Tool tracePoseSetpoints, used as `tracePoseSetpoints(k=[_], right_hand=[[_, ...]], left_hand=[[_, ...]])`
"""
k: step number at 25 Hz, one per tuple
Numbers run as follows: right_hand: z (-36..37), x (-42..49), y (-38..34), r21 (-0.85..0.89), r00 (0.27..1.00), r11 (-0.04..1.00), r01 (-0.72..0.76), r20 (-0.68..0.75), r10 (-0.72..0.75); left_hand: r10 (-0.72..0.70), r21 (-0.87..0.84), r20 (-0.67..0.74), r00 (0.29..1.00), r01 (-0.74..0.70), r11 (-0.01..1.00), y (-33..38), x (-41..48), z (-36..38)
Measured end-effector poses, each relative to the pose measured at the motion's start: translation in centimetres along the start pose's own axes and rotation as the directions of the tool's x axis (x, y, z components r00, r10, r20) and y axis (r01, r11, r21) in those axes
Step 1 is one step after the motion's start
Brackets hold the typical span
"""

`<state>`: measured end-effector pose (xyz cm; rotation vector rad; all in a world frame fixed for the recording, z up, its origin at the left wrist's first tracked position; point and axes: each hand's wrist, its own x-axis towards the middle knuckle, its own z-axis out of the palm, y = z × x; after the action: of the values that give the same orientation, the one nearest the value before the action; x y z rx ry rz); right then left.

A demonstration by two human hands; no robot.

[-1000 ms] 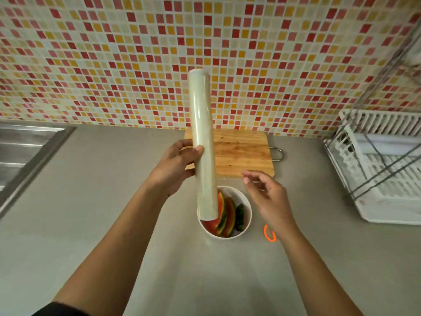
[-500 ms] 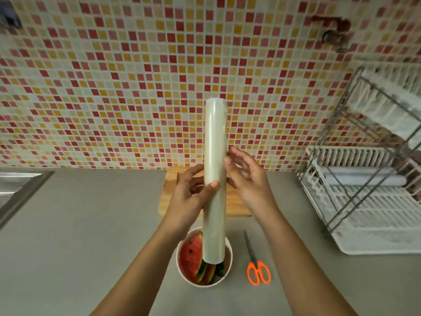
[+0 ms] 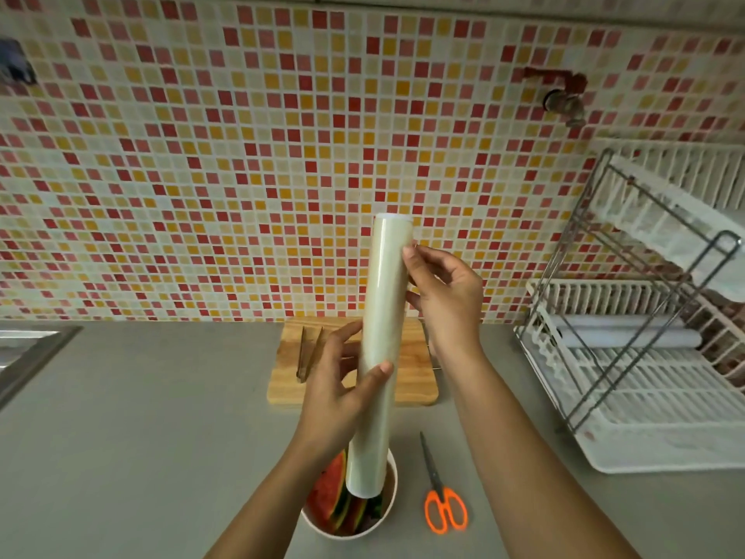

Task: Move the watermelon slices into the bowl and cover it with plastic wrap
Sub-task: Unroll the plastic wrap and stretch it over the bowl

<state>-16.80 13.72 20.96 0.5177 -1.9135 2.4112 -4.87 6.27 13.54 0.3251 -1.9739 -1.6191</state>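
A roll of plastic wrap (image 3: 383,316) stands upright in the air above the counter. My left hand (image 3: 338,389) grips its middle. My right hand (image 3: 443,292) touches the upper part of the roll, thumb and forefinger pinched at its right edge. Below the roll's lower end sits a white bowl (image 3: 392,502) holding several watermelon slices (image 3: 330,494); the roll and my left forearm hide part of the bowl.
A wooden cutting board (image 3: 415,381) with tongs (image 3: 308,353) lies behind the hands by the tiled wall. Orange-handled scissors (image 3: 441,502) lie right of the bowl. A white dish rack (image 3: 645,357) stands at the right, a steel sink (image 3: 28,353) at the left.
My right hand came up from above the bowl to the roll, then slid higher along it. The view tilted upward, showing more wall and the scissors.
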Motion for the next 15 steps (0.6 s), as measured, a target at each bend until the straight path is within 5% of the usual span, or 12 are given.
tracePoseSetpoints(k=[5, 10, 15], right_hand=[[0.0, 0.0, -0.7, -0.051, 0.998, 0.997, 0.050, -0.032, -0.052], [0.2, 0.0, -1.9, 0.130, 0.993, 0.988, -0.085, 0.087, 0.074], [-0.3, -0.5, -1.9, 0.111, 0.974, 0.994, 0.008, 0.225, -0.033]], left_hand=[[0.004, -0.067, -0.003, 1.000, -0.004, 0.998, -0.1, -0.5, 0.9], [-0.012, -0.092, -0.044, 0.999, 0.008, 0.996, 1.0, -0.6, 1.5], [-0.029, -0.144, -0.073, 0.997, 0.018, 0.989, 1.4, -0.3, 0.9]])
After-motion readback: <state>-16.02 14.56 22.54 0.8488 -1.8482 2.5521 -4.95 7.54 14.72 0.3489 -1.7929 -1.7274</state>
